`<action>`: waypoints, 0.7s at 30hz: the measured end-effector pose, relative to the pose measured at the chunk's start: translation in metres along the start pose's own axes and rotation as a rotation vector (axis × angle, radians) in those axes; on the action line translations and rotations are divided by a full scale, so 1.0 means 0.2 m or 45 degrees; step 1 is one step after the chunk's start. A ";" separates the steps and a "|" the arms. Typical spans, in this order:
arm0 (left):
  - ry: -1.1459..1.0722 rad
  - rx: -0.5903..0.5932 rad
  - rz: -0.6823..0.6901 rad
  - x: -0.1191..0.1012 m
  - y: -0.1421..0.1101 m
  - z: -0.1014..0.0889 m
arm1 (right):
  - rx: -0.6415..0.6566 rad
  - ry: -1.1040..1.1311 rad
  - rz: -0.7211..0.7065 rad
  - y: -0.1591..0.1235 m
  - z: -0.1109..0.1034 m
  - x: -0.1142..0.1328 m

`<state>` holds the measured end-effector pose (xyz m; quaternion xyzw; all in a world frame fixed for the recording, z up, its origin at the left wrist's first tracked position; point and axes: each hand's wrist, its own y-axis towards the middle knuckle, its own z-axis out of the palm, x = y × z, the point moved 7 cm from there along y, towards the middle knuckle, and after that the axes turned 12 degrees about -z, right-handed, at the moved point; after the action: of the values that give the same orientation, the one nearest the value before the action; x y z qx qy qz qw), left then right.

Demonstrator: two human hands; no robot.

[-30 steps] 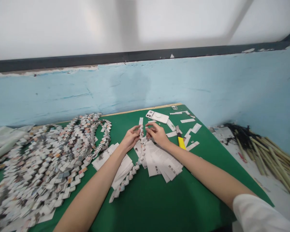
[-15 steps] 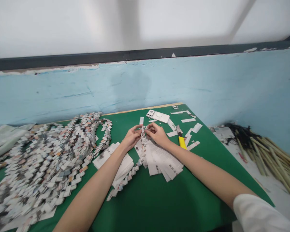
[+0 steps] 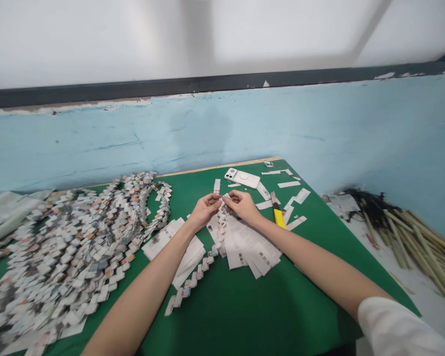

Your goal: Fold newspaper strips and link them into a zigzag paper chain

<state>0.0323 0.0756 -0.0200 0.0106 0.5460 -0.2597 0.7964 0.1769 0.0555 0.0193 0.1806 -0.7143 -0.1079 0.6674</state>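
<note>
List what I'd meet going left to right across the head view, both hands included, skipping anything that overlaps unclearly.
Heap of folded-paper chains → left hand → right hand → yellow-handled cutter → pile of sticks on the floor.

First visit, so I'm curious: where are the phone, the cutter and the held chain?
Phone (image 3: 242,178), head view: middle of its back.
Cutter (image 3: 279,216), head view: its yellow handle.
Held chain (image 3: 205,265), head view: links midway along it.

craft workshop: cutter (image 3: 279,217), folded-paper chain (image 3: 205,264)
</note>
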 end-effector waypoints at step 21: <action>-0.120 0.023 0.011 0.00 0.01 -0.01 | 0.051 -0.032 -0.176 0.01 -0.02 0.09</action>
<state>0.0320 0.0782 -0.0211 0.0078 0.5056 -0.2614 0.8222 0.1794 0.0503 0.0357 0.2415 -0.7103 -0.1417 0.6458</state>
